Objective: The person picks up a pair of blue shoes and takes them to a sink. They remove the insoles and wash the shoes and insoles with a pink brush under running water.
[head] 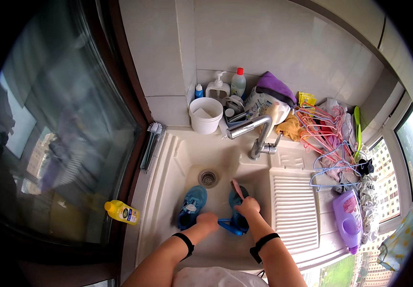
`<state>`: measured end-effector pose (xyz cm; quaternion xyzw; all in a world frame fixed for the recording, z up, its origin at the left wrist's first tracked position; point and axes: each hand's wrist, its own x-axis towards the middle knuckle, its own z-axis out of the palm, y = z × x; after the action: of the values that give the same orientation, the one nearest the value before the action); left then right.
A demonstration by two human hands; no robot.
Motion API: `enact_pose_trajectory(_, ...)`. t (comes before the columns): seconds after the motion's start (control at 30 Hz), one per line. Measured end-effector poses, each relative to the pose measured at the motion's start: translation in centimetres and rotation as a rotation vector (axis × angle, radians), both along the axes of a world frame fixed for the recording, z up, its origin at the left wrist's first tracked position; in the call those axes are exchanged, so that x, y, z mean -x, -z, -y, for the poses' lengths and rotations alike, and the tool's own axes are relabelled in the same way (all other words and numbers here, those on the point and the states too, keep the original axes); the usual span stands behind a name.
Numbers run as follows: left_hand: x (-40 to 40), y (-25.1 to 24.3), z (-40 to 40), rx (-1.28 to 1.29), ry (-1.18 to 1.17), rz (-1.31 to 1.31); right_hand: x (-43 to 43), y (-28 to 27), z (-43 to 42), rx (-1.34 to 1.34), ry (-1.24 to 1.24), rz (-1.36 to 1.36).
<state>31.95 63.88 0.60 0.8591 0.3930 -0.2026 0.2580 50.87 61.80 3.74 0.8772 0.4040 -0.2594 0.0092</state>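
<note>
Two blue shoes lie in a beige laundry sink [163, 161]. My right hand [248, 207] is closed around a pink-handled scrubbing brush [237, 189], held over the right shoe [236, 203]. My left hand [207, 221] is between the shoes, beside the left shoe [194, 201]; its fingers are largely hidden. A blue strap or loop [231, 227] lies between my left hand and the heel of the right shoe. A small white object [191, 207] rests on the left shoe. The round metal drain [208, 178] is beyond the shoes.
A chrome faucet [260, 143] rises behind the sink, right of its middle. The ribbed washboard [295, 211] is at the right, with a purple detergent bottle [348, 219] and hangers [321, 125] beyond. A yellow bottle [122, 212] lies on the left ledge. A white bucket [205, 120] stands behind.
</note>
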Motion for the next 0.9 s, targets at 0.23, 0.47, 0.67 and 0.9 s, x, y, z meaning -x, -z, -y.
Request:
enact_pose_trajectory(0.23, 3.0, 2.2, -2.5, 0.447, -0.444, 0.07, -0.4, -1.1, 0.2, 0.185, -0.106, -0.059)
enact_pose_trajectory(0.47, 0.1, 1.3, -6.0, 0.721, -0.677, 0.303, 0.6, -1.8, 2.3, 0.264, -0.143, -0.09)
enact_pose_trajectory(0.67, -0.8, 5.3, -8.3, 0.901, -1.063, 0.763, -0.6, 0.6, 1.6, -0.035, -0.011, -0.051)
enact_pose_trajectory(0.9, -0.4, 4.3, -5.3, 1.077, -1.253, 0.594, 3.0, -0.2, 0.7, -0.029, -0.128, -0.104)
